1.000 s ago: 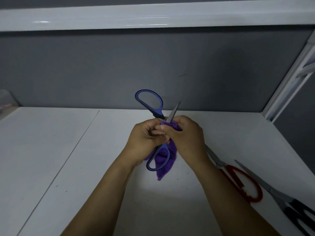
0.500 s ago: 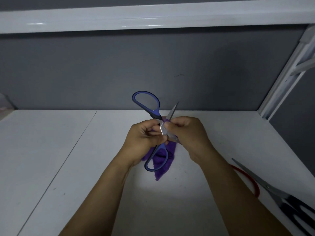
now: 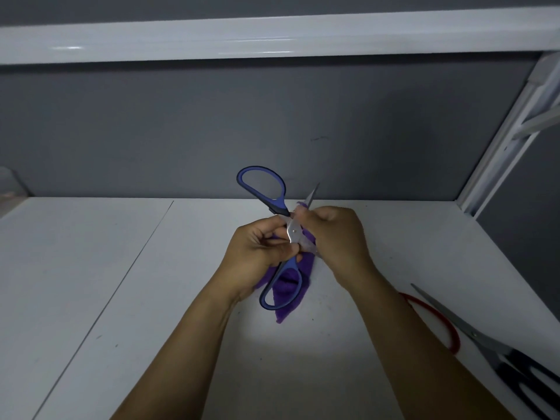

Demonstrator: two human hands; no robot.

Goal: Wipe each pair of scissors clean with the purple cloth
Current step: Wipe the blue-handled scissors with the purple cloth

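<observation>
Black-handled scissors (image 3: 485, 344) are closest to me, flat on the white table (image 3: 121, 298) at the lower right. The red-handled scissors (image 3: 455, 339) are just beside them, mostly hidden behind the right forearm. Neither is being touched.

Further out, both hands are up off the table working on the blue scissors (image 3: 293, 230). They're opened into an X: one handle loop points up and away, the other hangs down toward me. The left hand (image 3: 260, 253) has its fingers curled in, pinching the scissors right around the pivot. The right hand (image 3: 336, 234) is bunched up with the purple cloth (image 3: 291, 298) pinched against the base of the blade that points up and slightly right, and the rest of the cloth dangles below the hands.

What matters is that this blade's long axis runs away from the right fingers, with the bare tip poking out past the cloth. So I'd guess the next wipe goes outward along it, from pivot to tip. The second blade is too blurry to place.

Behind it all there's a grey wall, with a white shelf overhead.
</observation>
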